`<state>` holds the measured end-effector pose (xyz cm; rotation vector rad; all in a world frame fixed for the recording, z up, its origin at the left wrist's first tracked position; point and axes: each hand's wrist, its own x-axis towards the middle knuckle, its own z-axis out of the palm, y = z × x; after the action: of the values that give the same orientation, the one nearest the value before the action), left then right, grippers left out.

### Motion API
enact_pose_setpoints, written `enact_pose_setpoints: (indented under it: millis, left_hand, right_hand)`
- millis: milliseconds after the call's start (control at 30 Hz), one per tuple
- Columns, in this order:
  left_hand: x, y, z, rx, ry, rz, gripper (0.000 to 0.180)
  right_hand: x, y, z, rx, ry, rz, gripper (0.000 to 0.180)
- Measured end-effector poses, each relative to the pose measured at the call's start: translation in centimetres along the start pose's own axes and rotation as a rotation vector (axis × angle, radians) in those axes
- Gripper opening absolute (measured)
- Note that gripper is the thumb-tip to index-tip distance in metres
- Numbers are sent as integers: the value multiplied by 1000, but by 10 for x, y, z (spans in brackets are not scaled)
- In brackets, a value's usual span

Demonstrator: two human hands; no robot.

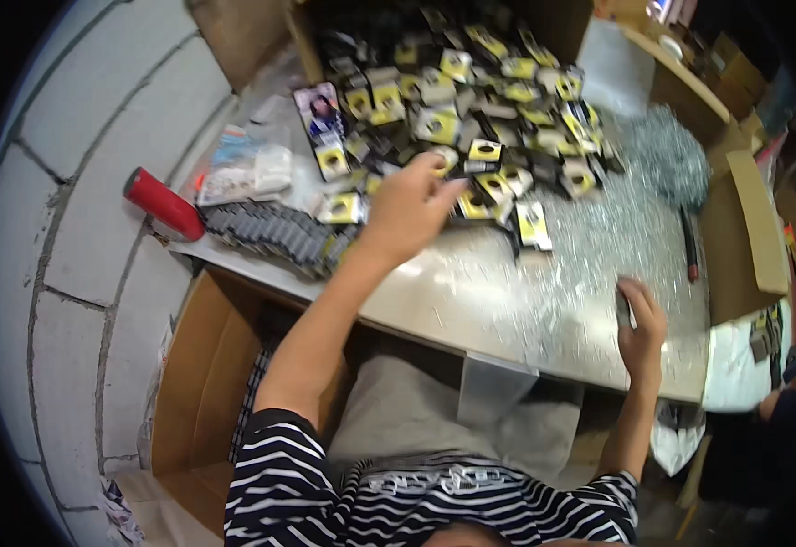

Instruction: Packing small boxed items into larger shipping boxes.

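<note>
At the table [507, 292], we are reaching into the packet pile [471, 118].
Left hand [407, 205] is pinching one yellow-black packet [443, 162] — neighbours may be sliding off; right hand [639, 319] is clenching something small, unidentifiable.

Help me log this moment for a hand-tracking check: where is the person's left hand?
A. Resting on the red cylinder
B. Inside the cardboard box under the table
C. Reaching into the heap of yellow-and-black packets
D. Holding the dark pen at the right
C: the left hand is stretched out over the table, fingers at the edge of the heap of yellow-and-black packets, well away from the red cylinder.
</note>
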<state>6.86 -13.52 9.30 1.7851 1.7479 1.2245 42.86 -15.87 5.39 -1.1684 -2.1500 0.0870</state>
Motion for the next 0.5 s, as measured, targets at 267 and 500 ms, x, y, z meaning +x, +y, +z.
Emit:
enact_pose_setpoints:
  millis: [267, 500]
  left_hand:
    - [-236, -115, 17, -562, -14, -694, 18]
    - [-270, -187, 79, -231, -219, -615, 26]
  right_hand:
    - [-250, -10, -60, 249, -263, 954, 28]
    - [-314, 58, 27, 480, 4, 985, 23]
